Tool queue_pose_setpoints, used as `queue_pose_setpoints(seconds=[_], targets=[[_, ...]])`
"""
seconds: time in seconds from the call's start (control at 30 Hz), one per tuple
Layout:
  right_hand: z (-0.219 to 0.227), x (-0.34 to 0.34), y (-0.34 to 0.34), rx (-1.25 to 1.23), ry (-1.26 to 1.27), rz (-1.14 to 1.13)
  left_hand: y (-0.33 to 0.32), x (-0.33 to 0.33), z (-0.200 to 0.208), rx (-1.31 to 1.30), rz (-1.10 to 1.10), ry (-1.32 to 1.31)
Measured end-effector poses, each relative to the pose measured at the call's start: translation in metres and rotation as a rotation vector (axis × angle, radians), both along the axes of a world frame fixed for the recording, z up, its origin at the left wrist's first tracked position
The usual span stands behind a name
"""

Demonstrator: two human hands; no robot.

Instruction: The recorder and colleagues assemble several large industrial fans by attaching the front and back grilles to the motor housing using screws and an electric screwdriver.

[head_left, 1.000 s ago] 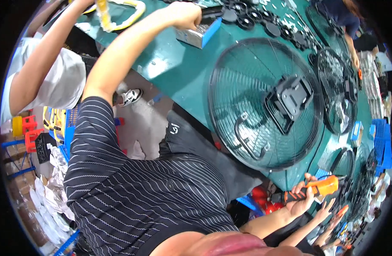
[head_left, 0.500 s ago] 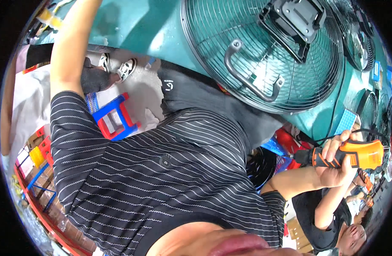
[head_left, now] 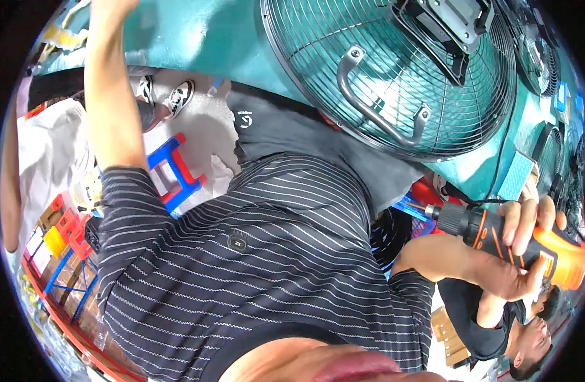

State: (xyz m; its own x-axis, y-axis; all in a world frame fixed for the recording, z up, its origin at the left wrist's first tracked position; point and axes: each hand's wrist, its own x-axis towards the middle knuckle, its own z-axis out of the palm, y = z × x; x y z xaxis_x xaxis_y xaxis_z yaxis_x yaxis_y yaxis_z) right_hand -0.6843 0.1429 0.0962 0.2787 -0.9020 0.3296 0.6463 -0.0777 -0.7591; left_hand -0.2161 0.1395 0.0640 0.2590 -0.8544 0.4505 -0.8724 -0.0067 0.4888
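My right hand (head_left: 528, 235) is closed around an orange-and-black electric screwdriver (head_left: 496, 239), held out to the right with its nose pointing left. At the upper left, my left hand (head_left: 113, 5) is cut off by the top edge over the green table, so its fingers do not show. Between them, a large round fan (head_left: 318, 57) with a black wire guard lies on the table near its edge. A bent grey handle (head_left: 372, 111) is screwed to the guard, and a black metal bracket (head_left: 448, 25) stands over its middle. Neither hand visibly touches the fan.
More fans (head_left: 534, 70) stand along the green table (head_left: 197, 32) at the right, near a light-blue box (head_left: 516, 178). A red-and-blue stool (head_left: 178, 172) is on the floor at left. A co-worker in black (head_left: 474, 318) is at lower right. A dark cable (head_left: 506, 146) crosses the tabletop.
My right hand has brought the electric screwdriver slightly lower and tilted it. My left forearm has drawn back, bringing part of the hand in at the top edge. The fan stays on the table.
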Motion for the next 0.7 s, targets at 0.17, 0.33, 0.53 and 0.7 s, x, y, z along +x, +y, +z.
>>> queue_pose_setpoints(seconds=[0.17, 0.33, 0.53, 0.7], targets=[[-0.003, 0.033, 0.010, 0.077, -0.145, -0.086, 0.096, -0.136, -0.042, 0.110, -0.596, 0.753], [-0.018, 0.060, 0.016, 0.079, -0.190, -0.124, 0.117, -0.199, -0.086, 0.285, -0.640, 1.468], [-0.021, 0.069, 0.020, 0.008, -0.130, -0.145, 0.116, -0.196, -0.091, 0.251, -0.717, 1.234], [-0.025, 0.066, 0.020, -0.026, -0.127, -0.184, 0.110, -0.196, -0.097, 0.163, -0.769, 1.211]])
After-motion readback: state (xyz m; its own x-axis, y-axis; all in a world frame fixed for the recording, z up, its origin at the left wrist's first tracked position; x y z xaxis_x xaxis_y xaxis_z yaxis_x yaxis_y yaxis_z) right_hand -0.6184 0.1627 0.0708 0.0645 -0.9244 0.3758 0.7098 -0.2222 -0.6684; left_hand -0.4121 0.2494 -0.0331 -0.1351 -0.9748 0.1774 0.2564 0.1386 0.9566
